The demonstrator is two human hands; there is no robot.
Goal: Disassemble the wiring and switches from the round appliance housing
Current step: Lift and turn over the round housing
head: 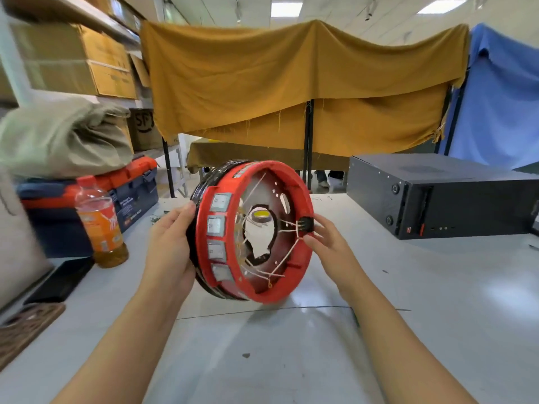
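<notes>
— Where's the housing?

— The red round housing [256,290] is tipped up on edge above the grey table [437,287], open side toward the person. The left hand [170,246] grips its outer rim beside the row of switches [217,225].

— And the other hand?

— The right hand [329,246] pinches the far rim, at a small black part [306,224] where white wires [280,258] meet (the fingers are curled on it). A bottle [100,225] stands at the left.
</notes>
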